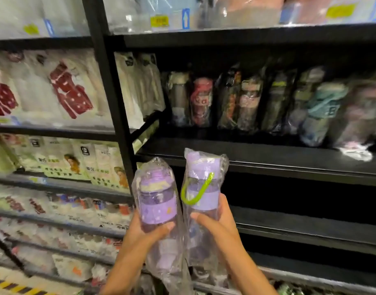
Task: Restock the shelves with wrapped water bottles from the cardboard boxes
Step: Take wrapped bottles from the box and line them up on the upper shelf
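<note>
**Two wrapped bottles raised toward the open shelf**

Head view: the left hand grasps a purple water bottle in clear, crinkled plastic wrap, thumb across the front and fingers curled behind its lower half. The right hand grasps a second purple bottle the same way; a lime-green carry loop shows through its wrap. Both bottles stand upright, side by side and touching, near the camera and just below the front lip of the dark shelf.

The step in hand looks like carrying and placing: the bottles are lifted but not yet set down. Far back on that shelf stands a row of other wrapped bottles, glossy and blurred, with bare dark board in front of them. The next move likely calls for lifting both over the lip and standing them on that board. The wrap is loose and slippery-looking, with slack tails hanging below, so a firm hold on the hard cylinders matters. To the left, flat white packets fill neighbouring shelves. No cardboard box is in view.
</note>
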Tool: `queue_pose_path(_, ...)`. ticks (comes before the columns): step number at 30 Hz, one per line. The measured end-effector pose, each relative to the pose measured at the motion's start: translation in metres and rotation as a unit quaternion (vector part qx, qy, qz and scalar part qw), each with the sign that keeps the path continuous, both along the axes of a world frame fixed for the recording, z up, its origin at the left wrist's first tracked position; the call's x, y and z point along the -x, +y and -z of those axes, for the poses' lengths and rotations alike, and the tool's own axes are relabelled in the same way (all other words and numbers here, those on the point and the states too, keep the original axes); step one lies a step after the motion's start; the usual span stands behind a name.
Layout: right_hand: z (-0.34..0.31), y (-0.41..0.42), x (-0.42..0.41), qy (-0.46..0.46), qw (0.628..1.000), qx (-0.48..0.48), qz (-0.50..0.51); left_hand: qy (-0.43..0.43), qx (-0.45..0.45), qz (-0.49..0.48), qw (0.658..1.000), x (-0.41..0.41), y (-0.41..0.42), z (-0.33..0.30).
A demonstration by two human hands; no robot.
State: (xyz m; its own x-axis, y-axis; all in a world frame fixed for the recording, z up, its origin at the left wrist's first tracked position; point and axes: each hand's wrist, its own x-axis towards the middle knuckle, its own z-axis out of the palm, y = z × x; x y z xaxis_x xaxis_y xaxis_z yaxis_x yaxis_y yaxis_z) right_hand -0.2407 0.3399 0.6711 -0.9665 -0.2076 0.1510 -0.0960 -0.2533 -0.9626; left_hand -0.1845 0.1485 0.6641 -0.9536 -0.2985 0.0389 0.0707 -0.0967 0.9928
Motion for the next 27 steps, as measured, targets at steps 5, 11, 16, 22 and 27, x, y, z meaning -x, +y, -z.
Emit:
queue_pose_path(5,-0.064,0.021,0.04,0.062,0.998,0.004,0.032,0.07,0.023,0.011,0.997,0.04,0.019,-0.074)
queue_pose_path(11,-0.127,0.012,0.106,0.124,0.991,0.0,0.046,0.151,0.056,-0.028,0.986,0.118,0.011,-0.124)
queue_pose_path(16,-0.145,-0.014,0.168,0.117,0.991,-0.009,0.059,0.165,0.08,-0.082,0.98,0.192,-0.003,-0.138)
queue_pose_path(22,-0.132,-0.042,0.232,0.091,0.989,-0.064,0.101,0.157,0.107,-0.078,0.979,0.267,-0.019,-0.129)
queue_pose_path(27,-0.12,-0.052,0.274,0.041,0.986,-0.082,0.139,0.15,0.095,-0.073,0.981,0.313,-0.028,-0.118)
